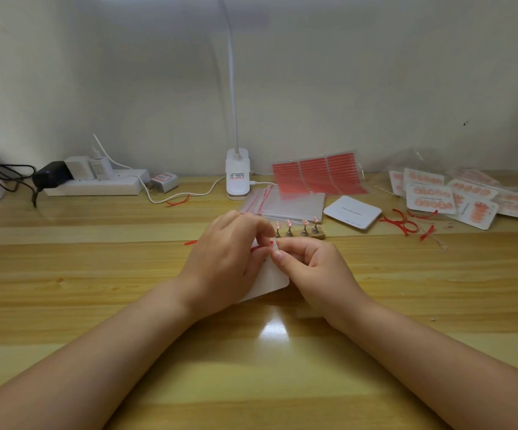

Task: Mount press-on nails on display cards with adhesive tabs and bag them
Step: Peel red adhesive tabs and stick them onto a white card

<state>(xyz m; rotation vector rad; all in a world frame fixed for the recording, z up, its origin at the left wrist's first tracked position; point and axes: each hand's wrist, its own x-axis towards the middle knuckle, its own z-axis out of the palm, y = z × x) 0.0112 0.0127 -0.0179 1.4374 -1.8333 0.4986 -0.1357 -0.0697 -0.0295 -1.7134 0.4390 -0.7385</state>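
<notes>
White card stock is what you have between both hands: the display card (271, 282) sits tilted just above the surface (96, 274), its near right corner showing below your knuckles. Your left hand (226, 259) curls around its left side, fingers bent over the top edge, and your right hand (310, 262) pinches at that far edge with thumb and forefinger closed on something small; a fleck of red shows there, but whether it is an adhesive tab, its backing or a nail, you cannot tell from here. The likely slip is a crooked or doubled tab: both sets of fingers crowd one spot and hide it, so the piece could fold onto itself or stick to your skin. Squeezing too hard could also bend the card. Just beyond your fingers, the nail stand (298, 231) with its four mounted nails is close enough to knock over.
</notes>
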